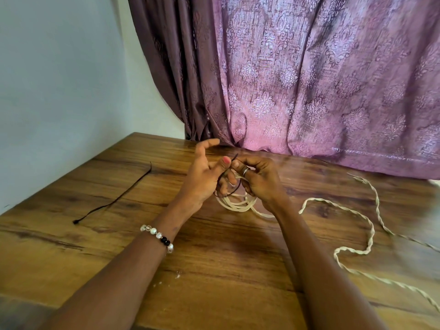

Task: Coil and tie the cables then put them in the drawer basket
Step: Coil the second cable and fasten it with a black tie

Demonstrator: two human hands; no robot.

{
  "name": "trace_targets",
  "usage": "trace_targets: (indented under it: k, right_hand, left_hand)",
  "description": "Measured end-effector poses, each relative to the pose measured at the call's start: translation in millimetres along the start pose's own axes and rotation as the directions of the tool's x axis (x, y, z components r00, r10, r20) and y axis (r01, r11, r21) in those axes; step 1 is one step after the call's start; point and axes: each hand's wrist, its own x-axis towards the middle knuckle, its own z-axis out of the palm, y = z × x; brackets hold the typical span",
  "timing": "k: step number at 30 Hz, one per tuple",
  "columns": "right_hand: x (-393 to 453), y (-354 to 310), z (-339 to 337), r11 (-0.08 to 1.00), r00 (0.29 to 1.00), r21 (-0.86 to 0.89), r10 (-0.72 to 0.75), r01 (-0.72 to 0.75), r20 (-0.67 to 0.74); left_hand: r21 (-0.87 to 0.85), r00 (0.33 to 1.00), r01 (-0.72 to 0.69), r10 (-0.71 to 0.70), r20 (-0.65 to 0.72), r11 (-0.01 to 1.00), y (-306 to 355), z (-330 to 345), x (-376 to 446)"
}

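Observation:
A coil of cream cable (238, 203) hangs just above the wooden table (214, 258), held between both hands. A thin dark tie (232, 186) loops around the coil. My left hand (204, 175) grips the coil with its lower fingers, its thumb pressed to the tie and its index finger stretched out. My right hand (257, 177) pinches the tie's upper end between thumb and forefinger. The uncoiled part of the cream cable (352, 251) trails in twisted curves across the table to the right.
A second dark tie (114, 201) lies flat on the table's left side. A purple patterned curtain (309, 79) hangs down to the table's far edge. A pale wall (59, 79) borders the left. Small white crumbs (177, 275) lie near my left forearm.

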Motion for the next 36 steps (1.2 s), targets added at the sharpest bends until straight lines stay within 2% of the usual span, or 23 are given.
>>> trace_targets:
  k: [4, 9, 12, 14, 16, 19, 21, 23, 25, 27, 31, 33, 36]
  right_hand:
    - [2, 2, -4, 0.999, 0.999, -0.053, 0.011, -0.010, 0.035]
    - [-2, -4, -5, 0.999, 0.991, -0.026, 0.042, -0.039, 0.124]
    - [-4, -8, -2, 0.998, 0.985, -0.045, 0.050, -0.043, 0.165]
    - [-5, -13, 1, 0.997, 0.982, -0.019, 0.079, -0.077, 0.169]
    - [-6, -18, 3, 0.994, 0.979, 0.001, 0.104, -0.105, 0.175]
    - [-4, -16, 4, 0.989, 0.971, -0.021, 0.150, -0.149, 0.186]
    - [-3, -13, 3, 0.988, 0.962, -0.027, 0.156, -0.154, 0.225]
    - [-3, -12, 3, 0.988, 0.950, -0.010, 0.149, -0.152, 0.274]
    - [-2, -12, 4, 0.986, 0.947, 0.011, 0.159, -0.169, 0.280]
    - [-2, -9, 4, 0.981, 0.952, 0.036, 0.178, -0.193, 0.247]
    - [-1, -5, 2, 0.970, 0.963, 0.105, 0.200, -0.221, 0.180]
    - [-1, -4, 1, 0.967, 0.967, 0.122, 0.203, -0.223, 0.157]
    - [0, -1, -1, 0.961, 0.967, 0.151, 0.208, -0.230, 0.150]
  left_hand:
    - [0.184, 0.989, -0.067, 0.042, 0.139, 0.981, 1, -6, 2]
    - [0.355, 0.977, -0.211, 0.191, 0.090, 0.911, 9, -15, 3]
    - [0.386, 0.962, -0.273, 0.242, 0.127, 0.881, 11, -20, 4]
    - [0.411, 0.957, -0.288, 0.274, 0.094, 0.865, 8, -20, 4]
    - [0.398, 0.950, -0.296, 0.313, 0.023, 0.869, 3, -19, 6]
    - [0.354, 0.931, -0.236, 0.315, -0.184, 0.905, 1, -24, 11]
    - [0.258, 0.894, -0.164, 0.254, -0.369, 0.952, 2, -31, 15]
    - [0.123, 0.822, -0.114, 0.163, -0.546, 0.986, 4, -39, 19]
    - [0.029, 0.772, -0.076, 0.077, -0.631, 0.997, 3, -45, 22]
    - [-0.031, 0.807, -0.018, -0.003, -0.590, 0.999, 2, -45, 21]
    - [-0.017, 0.964, 0.125, -0.125, -0.237, 0.992, 2, -28, 12]
    - [0.015, 0.992, 0.087, -0.085, -0.096, 0.996, 2, -17, 9]
    - [0.105, 0.997, -0.068, 0.072, -0.038, 0.992, -1, -12, 8]
